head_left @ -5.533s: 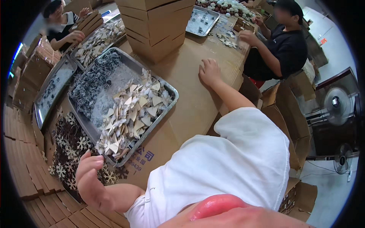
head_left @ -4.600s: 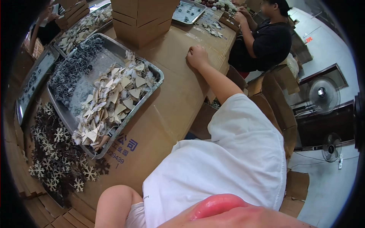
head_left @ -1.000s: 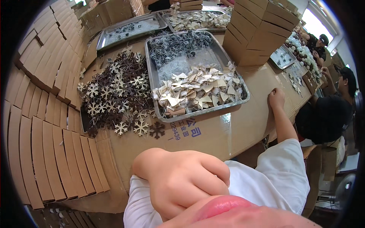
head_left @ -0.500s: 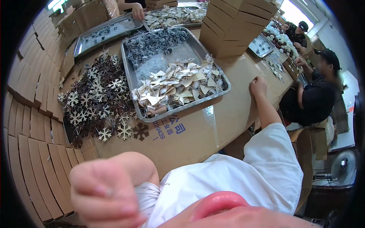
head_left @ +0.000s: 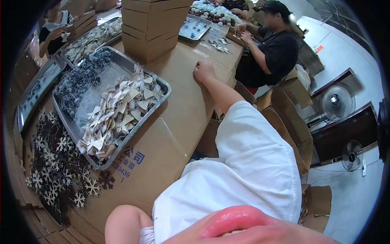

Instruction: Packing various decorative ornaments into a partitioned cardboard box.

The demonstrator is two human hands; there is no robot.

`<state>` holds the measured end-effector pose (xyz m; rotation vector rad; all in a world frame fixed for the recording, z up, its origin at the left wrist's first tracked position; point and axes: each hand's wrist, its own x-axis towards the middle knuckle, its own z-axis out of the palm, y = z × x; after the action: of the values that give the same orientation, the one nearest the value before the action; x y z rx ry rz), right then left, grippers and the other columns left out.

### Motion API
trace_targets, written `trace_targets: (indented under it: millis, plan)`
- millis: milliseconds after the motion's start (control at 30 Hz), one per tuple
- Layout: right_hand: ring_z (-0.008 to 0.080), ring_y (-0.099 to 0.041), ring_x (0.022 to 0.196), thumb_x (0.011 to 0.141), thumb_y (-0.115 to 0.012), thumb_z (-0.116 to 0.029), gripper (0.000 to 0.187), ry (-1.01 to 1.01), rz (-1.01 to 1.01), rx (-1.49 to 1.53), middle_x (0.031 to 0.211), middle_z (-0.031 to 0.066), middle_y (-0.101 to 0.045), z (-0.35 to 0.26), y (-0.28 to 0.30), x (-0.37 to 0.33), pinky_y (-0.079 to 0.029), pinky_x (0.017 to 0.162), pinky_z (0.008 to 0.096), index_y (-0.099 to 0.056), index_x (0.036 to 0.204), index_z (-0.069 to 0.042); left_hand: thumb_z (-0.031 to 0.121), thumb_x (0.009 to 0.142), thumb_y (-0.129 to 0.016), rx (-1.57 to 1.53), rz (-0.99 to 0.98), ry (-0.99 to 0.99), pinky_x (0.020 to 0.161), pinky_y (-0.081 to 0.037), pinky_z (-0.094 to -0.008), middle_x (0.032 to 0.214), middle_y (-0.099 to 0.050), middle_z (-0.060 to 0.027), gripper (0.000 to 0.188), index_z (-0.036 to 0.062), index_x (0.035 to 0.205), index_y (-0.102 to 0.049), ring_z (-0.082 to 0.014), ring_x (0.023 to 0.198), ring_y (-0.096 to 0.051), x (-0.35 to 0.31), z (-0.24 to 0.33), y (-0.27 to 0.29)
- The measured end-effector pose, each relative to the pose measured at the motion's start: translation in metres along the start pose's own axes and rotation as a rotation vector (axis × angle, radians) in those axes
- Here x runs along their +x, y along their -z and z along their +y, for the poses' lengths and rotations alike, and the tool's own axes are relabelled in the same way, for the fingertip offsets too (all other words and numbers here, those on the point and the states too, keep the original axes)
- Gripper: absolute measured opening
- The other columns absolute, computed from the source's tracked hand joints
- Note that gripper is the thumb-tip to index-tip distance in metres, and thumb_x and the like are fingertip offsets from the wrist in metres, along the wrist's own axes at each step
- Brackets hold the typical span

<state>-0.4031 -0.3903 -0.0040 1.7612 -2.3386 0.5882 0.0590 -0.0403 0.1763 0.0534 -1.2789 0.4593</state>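
Observation:
My right hand [head_left: 204, 72] rests as a loose fist on the cardboard-covered table [head_left: 178, 105], fingers curled in and nothing showing in them. Of my left arm [head_left: 124, 224] only a bent part appears at the lower edge; the left hand is out of view. Left of my right hand lies a metal tray [head_left: 163, 92]. Bluish-grey frosted, tangled pieces [head_left: 77, 83] fill its far left part, and cream flat pieces with pale strings [head_left: 122, 110] its near right part. Beside the tray, brown and whitish snowflake-shaped pieces [head_left: 57, 162] are heaped.
A stack of cardboard boxes [head_left: 150, 30] stands behind the tray. Farther back are another tray [head_left: 195, 27] and a heap of coloured balls [head_left: 215, 13]. One co-worker [head_left: 268, 44] sits at the right, another person [head_left: 53, 32] at the far left. Fans [head_left: 336, 99] stand on the right.
The view has swung to the right, so the table's things sit further left. My left hand, raised and curled near the camera before, has left the picture. My right hand stays on the table.

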Motion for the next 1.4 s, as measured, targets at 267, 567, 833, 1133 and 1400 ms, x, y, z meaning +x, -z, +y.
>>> trace_targets:
  millis: [267,567,833,1133,1400]
  plan:
    - [0.0340,-0.057,0.097,0.076,-0.051,-0.017,0.021,0.039,0.103,0.058,0.096,0.0179,-0.062,0.004,-0.009,-0.009,-0.046,0.086,0.0422,-0.066,0.084,-0.005,0.022,0.092,-0.047,-0.068,-0.029,0.067,0.087,-0.041,-0.0368,0.119,-0.055,-0.0113,0.031,0.0038,0.117,-0.053,-0.0241,0.111,-0.050,-0.012,-0.003,-0.006]
    - [0.0353,-0.058,0.095,0.075,-0.052,-0.016,0.021,-0.009,0.087,0.045,0.096,0.0196,-0.063,-0.002,-0.012,-0.009,-0.047,0.085,0.0429,-0.068,0.084,-0.005,0.022,0.092,-0.047,-0.109,-0.016,0.179,0.085,-0.042,-0.0371,0.115,-0.056,-0.0114,0.029,0.0037,0.114,-0.054,-0.0241,0.107,-0.051,-0.029,-0.009,-0.005]
    - [0.0338,-0.057,0.096,0.076,-0.053,-0.017,0.021,-0.012,0.080,0.009,0.095,0.0173,-0.062,0.002,0.000,-0.011,-0.047,0.084,0.0426,-0.067,0.086,-0.005,0.021,0.091,-0.047,-0.116,-0.025,0.171,0.084,-0.042,-0.0373,0.112,-0.057,-0.0114,0.027,0.0035,0.111,-0.055,-0.0242,0.105,-0.052,-0.036,-0.009,-0.005]
    - [0.0339,-0.057,0.096,0.076,-0.053,-0.016,0.019,-0.003,0.113,0.020,0.096,0.0175,-0.062,-0.007,-0.005,-0.010,-0.047,0.085,0.0424,-0.066,0.084,-0.005,0.020,0.091,-0.048,-0.107,-0.058,0.179,0.083,-0.043,-0.0375,0.108,-0.057,-0.0115,0.025,0.0034,0.108,-0.056,-0.0242,0.101,-0.053,-0.035,-0.013,0.007]
    - [0.0339,-0.057,0.098,0.077,-0.051,-0.017,0.020,0.003,0.116,0.049,0.098,0.0179,-0.062,-0.003,-0.003,-0.010,-0.046,0.085,0.0428,-0.065,0.084,-0.006,0.020,0.091,-0.048,-0.104,-0.125,0.146,0.082,-0.044,-0.0377,0.105,-0.058,-0.0116,0.024,0.0033,0.106,-0.056,-0.0243,0.098,-0.054,-0.023,-0.013,0.002]
